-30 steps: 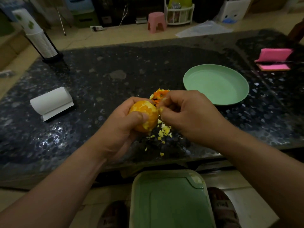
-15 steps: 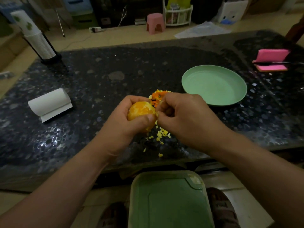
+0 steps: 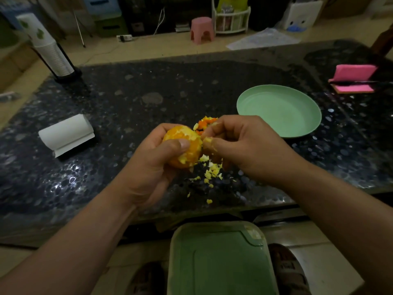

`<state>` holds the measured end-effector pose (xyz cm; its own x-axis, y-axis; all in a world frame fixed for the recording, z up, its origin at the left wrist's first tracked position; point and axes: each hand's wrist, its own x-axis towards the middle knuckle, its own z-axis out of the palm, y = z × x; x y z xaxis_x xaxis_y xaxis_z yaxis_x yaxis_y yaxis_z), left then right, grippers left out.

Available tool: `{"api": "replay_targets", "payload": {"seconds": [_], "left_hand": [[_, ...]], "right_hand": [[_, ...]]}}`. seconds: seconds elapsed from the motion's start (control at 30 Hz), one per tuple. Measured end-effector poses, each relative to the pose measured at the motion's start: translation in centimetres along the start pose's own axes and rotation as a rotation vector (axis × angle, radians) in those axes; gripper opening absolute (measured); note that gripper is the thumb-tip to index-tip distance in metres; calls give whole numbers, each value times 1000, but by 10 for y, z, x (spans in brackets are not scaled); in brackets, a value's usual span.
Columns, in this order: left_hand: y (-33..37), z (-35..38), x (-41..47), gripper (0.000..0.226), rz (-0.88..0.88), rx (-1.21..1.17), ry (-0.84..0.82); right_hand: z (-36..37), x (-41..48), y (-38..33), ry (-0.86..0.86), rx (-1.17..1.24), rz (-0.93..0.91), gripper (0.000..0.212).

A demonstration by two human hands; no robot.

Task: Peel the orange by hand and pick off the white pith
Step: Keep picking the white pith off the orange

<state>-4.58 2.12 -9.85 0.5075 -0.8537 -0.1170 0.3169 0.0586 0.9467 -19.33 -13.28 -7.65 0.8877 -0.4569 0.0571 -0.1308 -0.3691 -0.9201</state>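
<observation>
My left hand (image 3: 153, 165) grips the peeled orange (image 3: 182, 143) above the dark speckled table (image 3: 127, 99), thumb pressed across its near side. Pale patches of pith show on the fruit. My right hand (image 3: 244, 145) is just right of the orange, its thumb and fingertips pinching a small pale scrap of pith (image 3: 207, 140) at the fruit's right edge. Several yellow-white pith bits (image 3: 210, 173) lie scattered on the table beneath the hands. A pile of orange peel pieces (image 3: 204, 123) sits behind the hands, partly hidden.
A mint green plate (image 3: 297, 120) stands at the right. A white paper roll (image 3: 66, 133) lies at the left, a cup stack (image 3: 51, 52) at the back left, a pink holder (image 3: 353, 78) at the far right. A green bin lid (image 3: 219, 260) is below the table edge.
The orange has been turned a little in my left hand. My right hand's fingertips have drawn slightly away from the fruit with a pith scrap. The view has shifted slightly.
</observation>
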Motion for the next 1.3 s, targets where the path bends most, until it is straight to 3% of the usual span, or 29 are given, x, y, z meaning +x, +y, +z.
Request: {"api": "replay_targets", "payload": {"seconds": [0.13, 0.3, 0.5, 0.7, 1.0, 1.3], "left_hand": [[0, -3, 1, 39, -9, 64, 12], [-7, -4, 1, 56, 42, 302, 31], [-7, 4, -1, 44, 143, 498, 77], [-5, 0, -1, 57, 73, 348, -6], [-1, -3, -1, 48, -55, 114, -78], [3, -2, -2, 60, -95, -44, -85]], "right_hand": [[1, 0, 0, -1, -93, -18, 1], [6, -3, 3, 66, -403, -111, 6], [20, -3, 6, 177, -506, -213, 18], [14, -2, 5, 130, -362, -146, 18], [7, 0, 3, 10, -169, -92, 14], [4, 2, 6, 17, -48, -78, 16]]}}
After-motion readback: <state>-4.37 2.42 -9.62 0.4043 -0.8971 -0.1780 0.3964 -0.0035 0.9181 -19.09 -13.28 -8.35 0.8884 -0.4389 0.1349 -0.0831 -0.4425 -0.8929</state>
